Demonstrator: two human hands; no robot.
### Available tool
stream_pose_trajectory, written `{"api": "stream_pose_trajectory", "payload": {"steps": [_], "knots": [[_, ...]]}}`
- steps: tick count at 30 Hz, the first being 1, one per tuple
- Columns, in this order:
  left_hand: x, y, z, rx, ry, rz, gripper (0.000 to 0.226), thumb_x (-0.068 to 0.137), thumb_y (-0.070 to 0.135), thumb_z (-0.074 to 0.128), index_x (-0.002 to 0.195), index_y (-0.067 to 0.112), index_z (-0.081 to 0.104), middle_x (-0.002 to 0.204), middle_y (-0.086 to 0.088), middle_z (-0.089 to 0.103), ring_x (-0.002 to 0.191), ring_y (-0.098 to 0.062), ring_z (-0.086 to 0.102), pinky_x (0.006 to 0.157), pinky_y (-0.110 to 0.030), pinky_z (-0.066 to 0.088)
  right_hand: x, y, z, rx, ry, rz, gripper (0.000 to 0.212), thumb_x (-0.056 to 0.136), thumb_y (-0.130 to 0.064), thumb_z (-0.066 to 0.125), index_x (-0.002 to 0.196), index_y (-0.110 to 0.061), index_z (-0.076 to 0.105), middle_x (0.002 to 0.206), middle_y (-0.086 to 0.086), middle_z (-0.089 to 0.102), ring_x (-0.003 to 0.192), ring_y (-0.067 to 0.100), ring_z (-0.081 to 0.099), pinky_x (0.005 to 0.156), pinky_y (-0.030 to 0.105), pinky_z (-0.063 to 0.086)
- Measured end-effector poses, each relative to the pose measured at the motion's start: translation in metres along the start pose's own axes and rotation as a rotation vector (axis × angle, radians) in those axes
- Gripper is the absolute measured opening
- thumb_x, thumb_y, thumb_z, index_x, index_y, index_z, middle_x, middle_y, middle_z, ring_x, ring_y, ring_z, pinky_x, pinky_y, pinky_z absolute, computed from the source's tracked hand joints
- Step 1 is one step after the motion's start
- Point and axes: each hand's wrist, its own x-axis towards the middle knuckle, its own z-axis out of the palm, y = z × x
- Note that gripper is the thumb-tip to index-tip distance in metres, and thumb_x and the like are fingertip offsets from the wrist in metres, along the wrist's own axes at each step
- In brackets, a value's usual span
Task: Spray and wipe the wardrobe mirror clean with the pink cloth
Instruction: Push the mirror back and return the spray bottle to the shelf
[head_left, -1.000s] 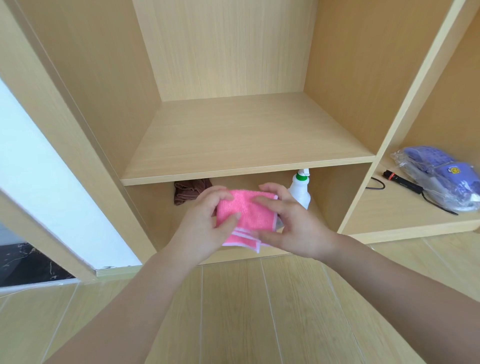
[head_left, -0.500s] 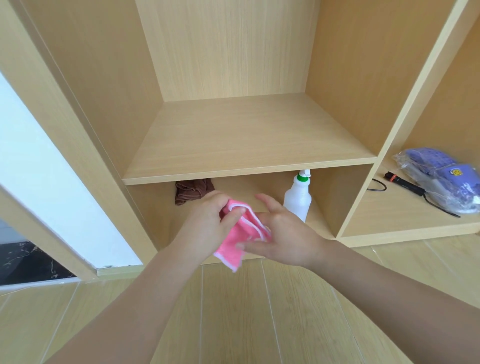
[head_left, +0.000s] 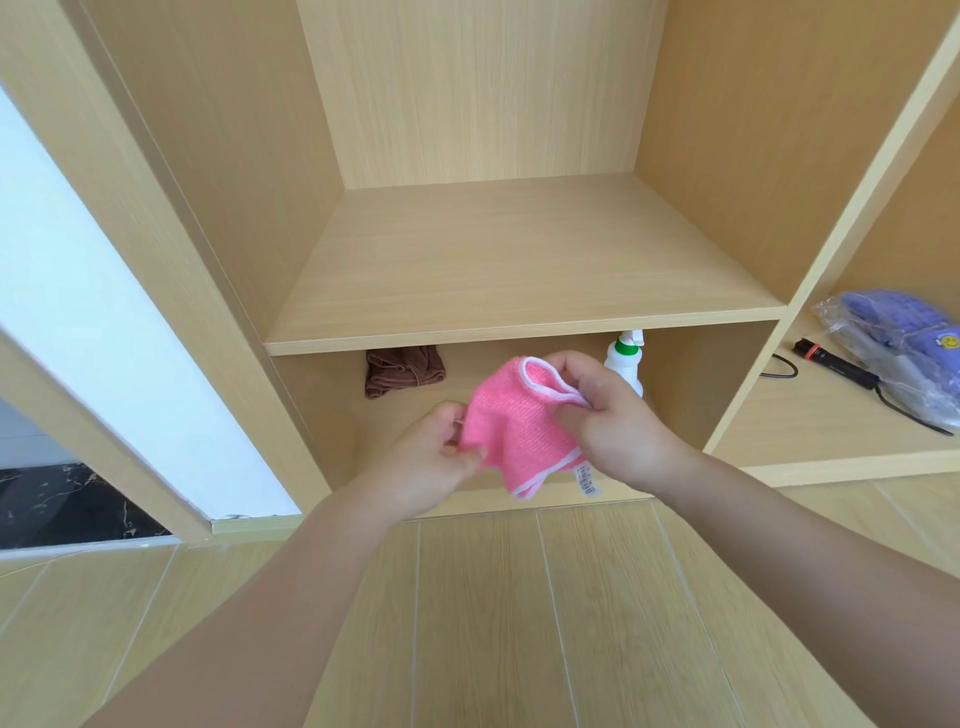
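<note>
A pink cloth (head_left: 511, 421) with white trim hangs between both hands in front of the wardrobe's bottom compartment. My left hand (head_left: 434, 460) pinches its lower left edge. My right hand (head_left: 605, 415) pinches its upper right corner, fingers curled round the trim. A white spray bottle (head_left: 623, 361) with a green collar stands in the bottom compartment, partly hidden behind my right hand. The open wardrobe door (head_left: 98, 312) at the left shows a pale panel in a wooden frame.
A brown cloth (head_left: 404, 370) lies at the back of the bottom compartment. The wooden shelf (head_left: 519, 332) above juts out over it. In the right compartment lie a black torch with a cord (head_left: 831, 364) and a plastic-wrapped purple bundle (head_left: 904, 338). Wooden floor (head_left: 493, 623) lies below.
The folded cloth has been opened out. My right hand went from a flat touch to a pinch on the upper corner and rose; my left hand shifted down to the lower edge.
</note>
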Motion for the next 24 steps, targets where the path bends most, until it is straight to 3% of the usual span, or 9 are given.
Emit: {"api": "stream_pose_trajectory", "payload": {"steps": [5,8,10,13,15,18,20,21,24], "knots": [[0.001,-0.01,-0.003,0.133,0.011,-0.007,0.01,0.092,0.023,0.06,0.093,0.013,0.063,0.087,-0.003,0.061,0.074,-0.017,0.056,0.073,-0.043,0.049,0.0,0.009,-0.006,-0.101,-0.08,0.116,0.045,0.082,0.013,0.042,0.115,-0.015,0.053,0.086,-0.003,0.054,0.068,-0.002,0.052,0.058,0.01,0.042],[0.001,-0.014,-0.003,0.17,-0.01,-0.03,0.013,0.092,0.028,0.06,0.083,0.019,0.058,0.077,0.003,0.055,0.066,-0.014,0.049,0.06,-0.03,0.039,-0.001,0.012,-0.003,-0.019,-0.124,0.261,0.019,0.092,-0.02,0.06,0.11,-0.018,0.056,0.084,-0.007,0.057,0.074,0.007,0.059,0.054,0.013,0.045],[0.004,-0.018,-0.003,0.203,0.011,-0.039,0.011,0.092,0.029,0.059,0.089,0.018,0.056,0.08,0.002,0.057,0.07,-0.015,0.052,0.062,-0.029,0.039,0.001,0.02,0.003,-0.071,-0.064,0.287,0.027,0.096,-0.039,0.051,0.1,-0.013,0.055,0.072,-0.007,0.051,0.059,0.004,0.052,0.044,0.009,0.036],[0.012,-0.027,-0.002,0.126,0.164,-0.062,0.019,0.088,0.027,0.065,0.091,0.021,0.048,0.089,-0.007,0.064,0.073,-0.022,0.058,0.064,-0.032,0.044,0.009,0.036,0.012,-0.351,0.126,0.134,0.009,0.098,-0.016,0.044,0.103,-0.01,0.048,0.074,0.006,0.05,0.063,0.017,0.05,0.053,0.024,0.039],[0.017,-0.034,0.002,0.079,0.277,-0.054,0.031,0.085,0.024,0.07,0.084,0.024,0.039,0.086,-0.011,0.063,0.067,-0.024,0.054,0.063,-0.037,0.047,0.015,0.05,0.018,-0.417,0.2,0.108,0.019,0.094,-0.005,0.046,0.112,-0.011,0.042,0.072,0.004,0.052,0.063,0.019,0.051,0.059,0.03,0.04],[0.023,-0.048,0.009,0.065,0.376,-0.035,0.036,0.083,0.02,0.071,0.079,0.024,0.036,0.09,-0.008,0.062,0.075,-0.03,0.057,0.068,-0.04,0.048,0.027,0.071,0.031,-0.48,0.264,0.073,0.009,0.092,-0.001,0.044,0.092,-0.009,0.048,0.066,0.001,0.048,0.06,0.018,0.047,0.059,0.035,0.037],[0.027,-0.059,0.012,0.058,0.422,0.01,0.026,0.084,0.013,0.069,0.082,0.021,0.045,0.087,0.0,0.055,0.076,-0.024,0.051,0.065,-0.026,0.04,0.034,0.091,0.039,-0.54,0.226,0.046,0.02,0.092,0.003,0.041,0.091,-0.003,0.06,0.083,0.008,0.056,0.074,0.024,0.056,0.067,0.031,0.041],[0.03,-0.066,0.013,0.066,0.444,0.017,0.018,0.085,0.009,0.067,0.088,0.018,0.052,0.088,0.003,0.052,0.078,-0.021,0.05,0.065,-0.023,0.036,0.038,0.102,0.044,-0.581,0.164,0.056,0.025,0.093,0.003,0.04,0.103,0.001,0.063,0.101,0.012,0.058,0.084,0.028,0.059,0.074,0.028,0.043],[0.045,-0.094,0.014,0.125,0.464,-0.053,0.029,0.087,0.006,0.063,0.114,0.01,0.053,0.102,0.004,0.049,0.088,-0.018,0.049,0.076,-0.027,0.038,0.045,0.124,0.063,-0.653,-0.072,0.135,0.048,0.093,0.002,0.035,0.141,-0.002,0.039,0.146,0.009,0.031,0.102,0.028,0.058,0.084,0.021,0.045]]}}
